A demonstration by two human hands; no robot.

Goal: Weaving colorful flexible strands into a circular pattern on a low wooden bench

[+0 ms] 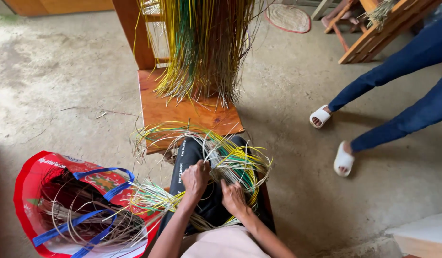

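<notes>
1. At the far left a red bag (39, 177) with blue handles sits on the concrete floor (63, 71). Its mouth is open and full of loose pale strips, its right rim touching the person's left leg. The floor above it is bare up to the top edge of the view.
2. The left hand (196, 177) rests over the lap, its grip closed on strands of the coiled reed bundle (230, 160) — a ring of yellow, green and pale strips looped across the dark trousers. Stray ends fan out left toward the bag.
3. The right hand (234, 198) lies just beside the left, fingers curled on the lower inner edge of the same coil; how tight that grip is I cannot tell.
4. Ahead of the knees a low wooden board (183, 112) lies flat, its near edge under the coil's far loops. On it hangs a thick hank of yellow and green strips (204, 48), tips brushing the wood, beside a wooden post (132, 28).
5. To the right the floor is open — then another person's feet in white sandals (343, 160) and blue trousers stand well apart from the coil.
6. A wooden frame (374, 33) leans at the top right, and a pale block edge (421, 234) fills the bottom-right corner.
</notes>
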